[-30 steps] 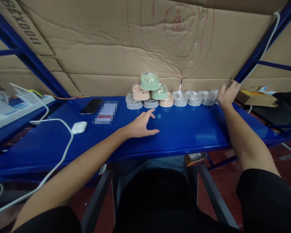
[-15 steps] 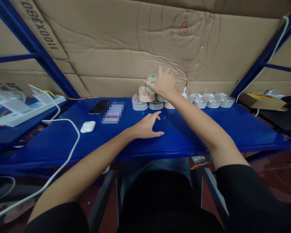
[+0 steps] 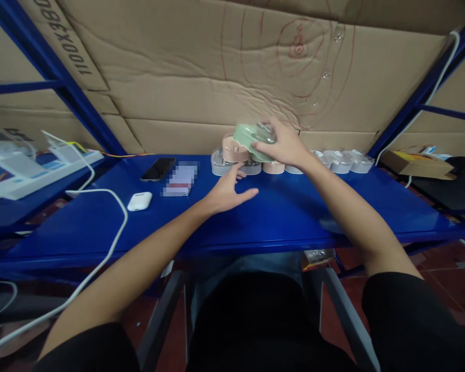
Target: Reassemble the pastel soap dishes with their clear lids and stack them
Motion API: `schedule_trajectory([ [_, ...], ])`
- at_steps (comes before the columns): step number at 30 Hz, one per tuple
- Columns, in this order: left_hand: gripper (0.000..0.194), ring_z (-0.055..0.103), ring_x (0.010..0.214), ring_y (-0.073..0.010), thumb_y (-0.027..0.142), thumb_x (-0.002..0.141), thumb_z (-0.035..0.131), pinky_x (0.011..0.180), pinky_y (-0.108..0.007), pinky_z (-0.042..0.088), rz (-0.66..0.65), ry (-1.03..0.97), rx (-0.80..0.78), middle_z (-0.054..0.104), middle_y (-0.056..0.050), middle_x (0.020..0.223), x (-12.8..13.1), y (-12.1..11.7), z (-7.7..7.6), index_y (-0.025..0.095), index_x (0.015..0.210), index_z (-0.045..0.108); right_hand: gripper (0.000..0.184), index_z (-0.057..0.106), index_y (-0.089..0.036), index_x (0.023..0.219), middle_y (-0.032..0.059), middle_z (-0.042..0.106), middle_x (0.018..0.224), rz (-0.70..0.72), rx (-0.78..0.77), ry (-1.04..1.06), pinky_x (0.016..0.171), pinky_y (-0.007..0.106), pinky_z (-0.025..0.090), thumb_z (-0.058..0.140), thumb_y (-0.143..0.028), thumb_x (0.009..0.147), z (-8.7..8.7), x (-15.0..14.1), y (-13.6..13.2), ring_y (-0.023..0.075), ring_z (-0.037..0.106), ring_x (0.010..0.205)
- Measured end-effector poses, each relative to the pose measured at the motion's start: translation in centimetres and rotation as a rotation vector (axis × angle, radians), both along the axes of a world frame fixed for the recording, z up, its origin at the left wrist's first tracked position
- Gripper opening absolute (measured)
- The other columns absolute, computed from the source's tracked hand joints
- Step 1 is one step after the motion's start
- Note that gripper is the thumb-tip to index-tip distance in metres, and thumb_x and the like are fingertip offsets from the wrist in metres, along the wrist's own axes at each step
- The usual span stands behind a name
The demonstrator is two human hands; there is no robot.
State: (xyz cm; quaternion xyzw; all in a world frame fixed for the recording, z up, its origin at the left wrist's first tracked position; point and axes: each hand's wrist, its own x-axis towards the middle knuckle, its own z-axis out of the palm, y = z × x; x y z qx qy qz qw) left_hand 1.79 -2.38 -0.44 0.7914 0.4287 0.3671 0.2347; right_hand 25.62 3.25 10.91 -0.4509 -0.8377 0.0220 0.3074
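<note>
My right hand (image 3: 281, 142) grips a small green box with a clear lid (image 3: 248, 137), its fingers over the lid side and thumb along the near side. The green box is tilted and slightly blurred by motion. Just left of it and behind, a peach box (image 3: 232, 149) rests on grey clear-lidded boxes (image 3: 221, 164) in the bottom row. Another peach box (image 3: 274, 167) stands in that row below my right hand. My left hand (image 3: 230, 191) is open and empty, thumb and fingers apart, in front of the grey boxes.
More grey boxes (image 3: 341, 163) continue the row rightward along the cardboard wall (image 3: 170, 93). On the blue table (image 3: 287, 222) lie a dark phone (image 3: 158, 169), a second phone with its screen pixelated (image 3: 181, 180) and a white earbud case (image 3: 140, 201). A white cable (image 3: 118, 235) crosses the left side.
My right hand has closed on the green box, taken it off the top of the stack and moved it right and down, tilting it. My left hand has moved slightly left and toward the boxes.
</note>
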Motion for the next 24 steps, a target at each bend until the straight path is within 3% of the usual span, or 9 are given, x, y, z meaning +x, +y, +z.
schedule_trajectory([
  [4,0.086,0.065,0.145,-0.0405,0.073,0.104,0.060,0.122,-0.061,0.052,-0.030,-0.245,0.015,0.067,-0.023,0.154,-1.0,1.2,0.2,0.018,0.167,0.039,0.083,0.057,-0.028,0.163,0.0123,0.068,0.161,0.271,-0.118,-0.003,0.127,0.067,0.049,0.078,-0.061,0.089,-2.0,4.6,-4.0,0.0446,0.064,0.147],
  [9,0.123,0.059,0.156,-0.0453,0.070,0.075,0.096,0.129,-0.063,0.047,-0.202,-0.127,-0.047,0.057,-0.027,0.168,-0.9,1.0,-0.2,0.023,0.171,0.036,0.091,0.060,-0.028,0.160,0.0134,0.067,0.163,0.454,-0.334,-0.062,0.129,0.063,0.050,0.088,-0.055,0.079,-6.4,5.8,-4.1,0.0420,0.064,0.149],
  [12,0.130,0.063,0.152,-0.0458,0.059,0.068,0.104,0.129,-0.066,0.047,-0.255,-0.031,-0.073,0.062,-0.026,0.164,-0.5,0.4,-0.3,0.024,0.173,0.036,0.097,0.058,-0.029,0.164,0.0123,0.066,0.164,0.524,-0.374,-0.077,0.127,0.062,0.052,0.092,-0.054,0.077,-7.6,5.0,-3.8,0.0399,0.066,0.147],
  [16,0.131,0.065,0.148,-0.0465,0.059,0.068,0.105,0.127,-0.065,0.049,-0.243,0.066,-0.053,0.068,-0.022,0.157,-0.5,0.0,0.0,0.023,0.175,0.038,0.103,0.056,-0.031,0.168,0.0113,0.063,0.169,0.549,-0.395,-0.068,0.131,0.063,0.050,0.095,-0.060,0.077,-7.0,5.2,-3.8,0.0405,0.061,0.154],
  [20,0.133,0.068,0.142,-0.0448,0.063,0.069,0.104,0.126,-0.064,0.051,-0.224,0.129,-0.015,0.069,-0.020,0.153,-0.9,-0.1,0.5,0.024,0.178,0.038,0.093,0.058,-0.030,0.167,0.0115,0.063,0.169,0.470,-0.494,-0.020,0.123,0.061,0.059,0.084,-0.070,0.087,-5.0,8.2,-3.1,0.0394,0.069,0.145],
  [22,0.114,0.067,0.141,-0.0430,0.063,0.076,0.100,0.128,-0.064,0.049,-0.254,0.169,0.019,0.069,-0.017,0.152,-1.0,-0.1,0.7,0.028,0.173,0.050,0.085,0.062,-0.033,0.163,0.0090,0.067,0.166,0.359,-0.502,-0.026,0.122,0.062,0.059,0.078,-0.075,0.090,-4.3,10.2,-2.4,0.0395,0.071,0.142],
  [24,0.080,0.065,0.144,-0.0413,0.061,0.086,0.094,0.130,-0.064,0.047,-0.302,0.215,0.048,0.066,-0.015,0.153,-1.1,-0.2,0.7,0.031,0.156,0.071,0.081,0.068,-0.036,0.157,0.0074,0.071,0.161,0.217,-0.476,-0.068,0.125,0.063,0.057,0.076,-0.080,0.089,-3.9,12.0,-1.6,0.0415,0.070,0.144],
])
